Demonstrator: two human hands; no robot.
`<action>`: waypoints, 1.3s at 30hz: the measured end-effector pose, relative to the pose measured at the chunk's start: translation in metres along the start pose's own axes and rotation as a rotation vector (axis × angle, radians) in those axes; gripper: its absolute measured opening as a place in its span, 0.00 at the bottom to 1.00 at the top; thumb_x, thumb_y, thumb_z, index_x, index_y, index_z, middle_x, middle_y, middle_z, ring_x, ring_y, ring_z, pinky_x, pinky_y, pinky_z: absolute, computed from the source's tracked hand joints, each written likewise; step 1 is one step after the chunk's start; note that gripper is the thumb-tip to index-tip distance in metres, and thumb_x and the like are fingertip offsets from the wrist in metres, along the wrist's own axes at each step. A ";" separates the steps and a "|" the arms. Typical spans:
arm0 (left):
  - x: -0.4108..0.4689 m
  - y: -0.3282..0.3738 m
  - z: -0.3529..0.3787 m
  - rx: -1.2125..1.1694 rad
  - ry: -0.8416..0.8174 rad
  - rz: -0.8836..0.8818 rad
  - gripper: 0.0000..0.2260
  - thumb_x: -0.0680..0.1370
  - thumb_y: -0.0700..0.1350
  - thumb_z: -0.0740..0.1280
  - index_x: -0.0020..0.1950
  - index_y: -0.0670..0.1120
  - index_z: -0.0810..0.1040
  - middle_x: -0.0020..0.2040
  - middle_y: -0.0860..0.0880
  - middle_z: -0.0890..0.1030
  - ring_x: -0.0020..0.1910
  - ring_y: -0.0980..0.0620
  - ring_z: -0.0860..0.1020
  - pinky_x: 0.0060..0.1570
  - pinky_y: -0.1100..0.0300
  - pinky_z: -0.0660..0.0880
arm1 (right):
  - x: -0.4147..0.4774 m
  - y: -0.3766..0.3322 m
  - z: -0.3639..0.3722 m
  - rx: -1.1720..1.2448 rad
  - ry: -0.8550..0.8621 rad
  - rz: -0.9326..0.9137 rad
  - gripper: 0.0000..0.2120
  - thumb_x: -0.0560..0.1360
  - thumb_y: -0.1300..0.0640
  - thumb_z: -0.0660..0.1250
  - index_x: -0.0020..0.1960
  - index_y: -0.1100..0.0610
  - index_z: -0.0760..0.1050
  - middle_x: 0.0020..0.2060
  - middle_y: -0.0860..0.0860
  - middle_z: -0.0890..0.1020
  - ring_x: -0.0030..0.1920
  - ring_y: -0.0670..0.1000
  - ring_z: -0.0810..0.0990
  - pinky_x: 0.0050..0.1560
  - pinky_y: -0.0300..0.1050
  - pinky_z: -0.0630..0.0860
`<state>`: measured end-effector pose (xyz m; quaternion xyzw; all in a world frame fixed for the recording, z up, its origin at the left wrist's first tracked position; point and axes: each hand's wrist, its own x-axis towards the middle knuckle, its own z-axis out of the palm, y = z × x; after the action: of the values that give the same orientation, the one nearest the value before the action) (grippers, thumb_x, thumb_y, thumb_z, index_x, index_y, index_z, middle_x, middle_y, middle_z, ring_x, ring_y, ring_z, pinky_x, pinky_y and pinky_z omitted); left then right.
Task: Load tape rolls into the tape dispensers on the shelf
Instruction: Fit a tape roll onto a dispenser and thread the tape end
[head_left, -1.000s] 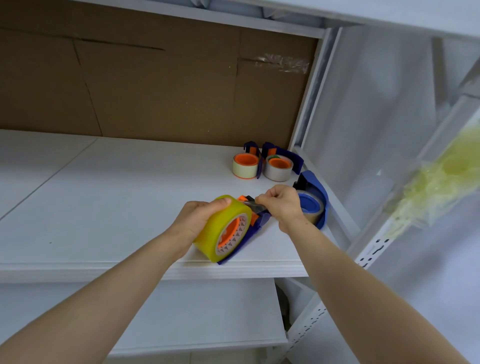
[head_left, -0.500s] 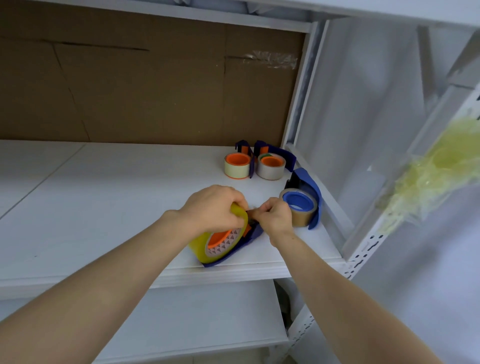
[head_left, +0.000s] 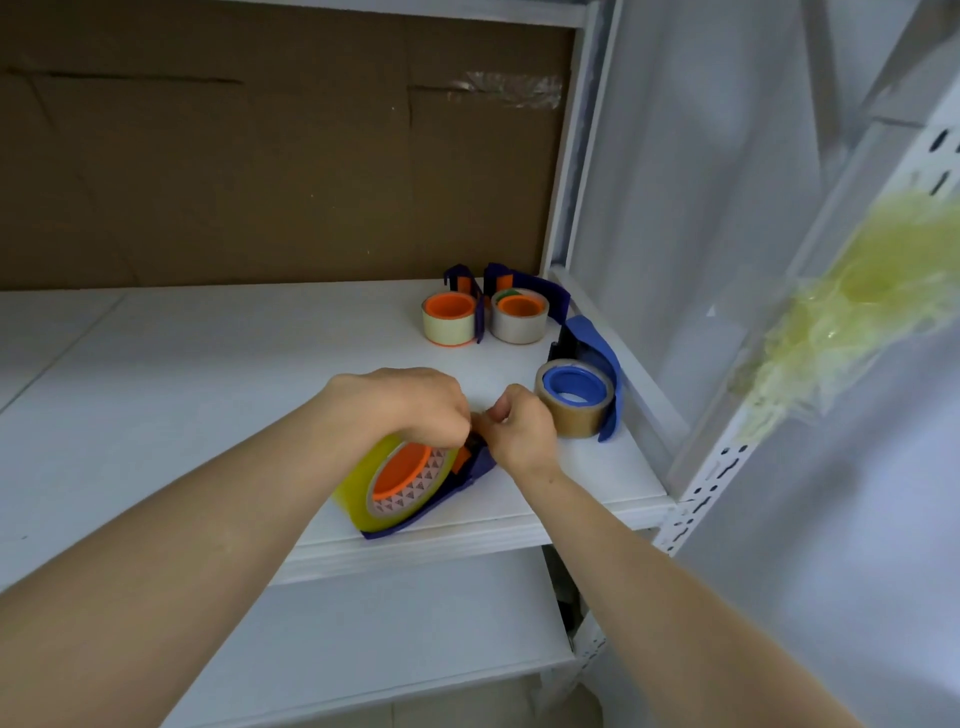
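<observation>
Four tape dispensers sitting on the white shelf (head_left: 208, 364), each with one roll. Yellow tape roll (head_left: 363, 488) in the blue dispenser (head_left: 467, 475) at shelf's front edge. Left hand (head_left: 400, 405) curling closed over the roll's top; right hand (head_left: 519, 431) pinching shut at dispenser's front end, held item unclear. Brown roll (head_left: 571, 410) just right; two pale rolls (head_left: 449, 325) behind.

Glossy yellow tape roll (head_left: 358, 480) on an orange plastic core; blue plastic dispenser (head_left: 475, 470); matt white shelf (head_left: 208, 374); rough brown cardboard backing (head_left: 260, 156).
</observation>
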<state>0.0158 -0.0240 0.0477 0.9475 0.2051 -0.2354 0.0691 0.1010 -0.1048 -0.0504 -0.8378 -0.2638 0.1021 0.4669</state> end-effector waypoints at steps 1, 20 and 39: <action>0.001 0.000 0.001 -0.001 0.007 -0.009 0.25 0.63 0.48 0.57 0.58 0.51 0.78 0.56 0.48 0.80 0.54 0.47 0.78 0.50 0.53 0.77 | 0.000 0.000 0.001 -0.006 0.001 -0.002 0.18 0.72 0.56 0.69 0.33 0.53 0.61 0.31 0.50 0.71 0.38 0.52 0.72 0.35 0.44 0.66; -0.002 0.003 0.001 0.028 0.021 0.034 0.20 0.69 0.43 0.57 0.56 0.56 0.80 0.53 0.52 0.79 0.52 0.48 0.76 0.46 0.55 0.75 | 0.001 0.004 -0.001 0.004 -0.027 -0.031 0.12 0.72 0.52 0.69 0.41 0.58 0.70 0.36 0.52 0.76 0.39 0.52 0.75 0.39 0.47 0.72; 0.014 0.005 0.003 -0.014 -0.033 -0.039 0.26 0.58 0.46 0.58 0.55 0.50 0.81 0.53 0.47 0.82 0.50 0.47 0.80 0.48 0.53 0.78 | 0.000 0.011 0.001 0.136 -0.002 0.026 0.16 0.71 0.51 0.71 0.33 0.54 0.66 0.29 0.47 0.72 0.31 0.45 0.69 0.31 0.38 0.65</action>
<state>0.0281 -0.0241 0.0388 0.9388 0.2238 -0.2510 0.0744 0.1045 -0.1082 -0.0602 -0.8075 -0.2459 0.1265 0.5211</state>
